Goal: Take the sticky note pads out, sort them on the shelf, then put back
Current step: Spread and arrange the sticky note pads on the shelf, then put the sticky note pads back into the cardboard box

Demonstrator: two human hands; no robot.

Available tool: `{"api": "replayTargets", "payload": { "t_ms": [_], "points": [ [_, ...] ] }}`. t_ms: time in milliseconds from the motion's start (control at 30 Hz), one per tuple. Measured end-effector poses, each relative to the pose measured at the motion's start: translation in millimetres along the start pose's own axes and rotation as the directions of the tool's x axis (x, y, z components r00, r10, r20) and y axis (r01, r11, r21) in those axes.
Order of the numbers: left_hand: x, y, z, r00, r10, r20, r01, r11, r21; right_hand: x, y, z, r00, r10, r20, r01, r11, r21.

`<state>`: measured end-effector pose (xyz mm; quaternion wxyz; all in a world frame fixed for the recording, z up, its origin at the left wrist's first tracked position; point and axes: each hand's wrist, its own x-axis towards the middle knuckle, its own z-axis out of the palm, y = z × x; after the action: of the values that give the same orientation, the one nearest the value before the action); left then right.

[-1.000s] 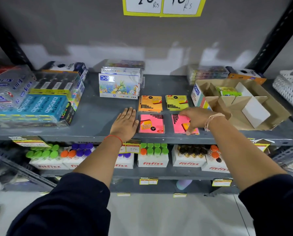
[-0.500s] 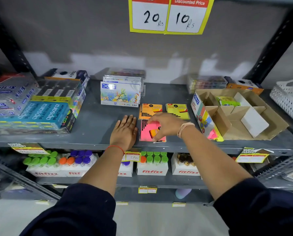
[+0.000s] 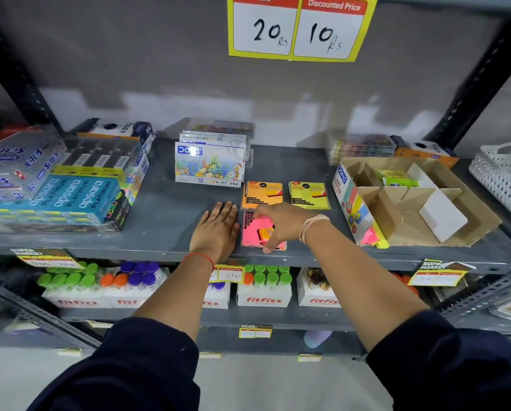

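Pink sticky note pads (image 3: 252, 234) lie stacked near the front edge of the grey shelf (image 3: 165, 212). My right hand (image 3: 282, 222) covers the stack, fingers across the top and thumb at its front edge. Flat on the shelf just left of the stack, my left hand (image 3: 218, 229) has its fingers spread and holds nothing. Behind the pink stack an orange pad (image 3: 261, 193) and a yellow pad (image 3: 308, 194) lie side by side. The open cardboard display box (image 3: 456, 200) stands at the right, with a green pad (image 3: 396, 178) in a rear compartment.
An oil pastel box (image 3: 209, 164) stands upright behind the pads. Pencil and pen packs (image 3: 70, 197) are piled at the left. A white perforated basket (image 3: 503, 176) sits at the far right. Bottle trays (image 3: 263, 289) fill the shelf below. A price sign (image 3: 298, 28) hangs above.
My right hand slid the right-hand pink pad leftwards onto the other pink pad and now rests on the stack. My left hand stayed flat on the shelf. The view tilted upwards.
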<state>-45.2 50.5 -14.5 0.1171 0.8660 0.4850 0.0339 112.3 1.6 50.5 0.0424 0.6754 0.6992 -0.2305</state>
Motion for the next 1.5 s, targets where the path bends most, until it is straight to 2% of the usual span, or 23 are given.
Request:
{"api": "replayTargets", "payload": {
  "t_ms": [167,400,667,733,867,933,1033,1100,1233,1367,1500],
  "points": [
    [-1.3,-0.1,0.1,1.0,0.009,-0.012,-0.009,1.0,-0.01,-4.3,0.7,4.0,1.0,-0.011,-0.024,0.011,1.0,0.014],
    [-1.0,0.7,-0.9,1.0,0.002,0.016,-0.002,1.0,0.013,-2.9,-3.6,-2.5,0.999,0.02,0.031,-0.02,1.0,0.023],
    [-4.0,9.0,-4.2,0.998,-0.03,0.051,0.03,1.0,-0.008,-7.4,-5.3,-3.5,0.998,0.025,-0.065,-0.021,0.998,0.053],
    [-6.7,14.6,-3.5,0.998,-0.049,0.044,0.049,0.999,-0.012,-17.0,-1.4,-8.8,0.993,0.018,-0.118,-0.008,0.996,0.088],
    [-6.3,18.5,-2.5,0.996,-0.073,0.044,0.072,0.997,0.011,-57.0,27.0,-49.4,0.946,0.066,-0.316,-0.008,0.983,0.181],
    [-5.7,18.2,-1.6,0.996,-0.076,0.041,0.075,0.997,0.011,-86.3,50.5,-76.3,0.911,0.133,-0.391,-0.068,0.982,0.175],
    [-6.0,17.7,0.4,0.998,-0.066,0.015,0.066,0.998,0.005,-129.9,92.0,-101.0,0.866,0.251,-0.432,-0.243,0.967,0.075],
    [-5.6,17.6,2.3,0.998,-0.056,-0.008,0.056,0.998,-0.001,-147.5,120.7,-105.3,0.852,0.334,-0.403,-0.353,0.935,0.029],
    [-2.2,17.2,6.3,0.998,-0.056,-0.007,0.056,0.998,-0.001,-160.2,164.9,-94.0,0.841,0.488,-0.234,-0.505,0.863,-0.016],
    [-2.6,15.2,7.2,0.998,-0.066,-0.005,0.066,0.998,-0.009,-147.6,185.5,-71.8,0.85,0.503,-0.158,-0.521,0.847,-0.107],
    [-3.0,14.9,6.9,0.998,-0.064,-0.015,0.064,0.998,-0.013,-130.5,189.4,-54.0,0.87,0.489,-0.057,-0.492,0.869,-0.05]
  ]
}}
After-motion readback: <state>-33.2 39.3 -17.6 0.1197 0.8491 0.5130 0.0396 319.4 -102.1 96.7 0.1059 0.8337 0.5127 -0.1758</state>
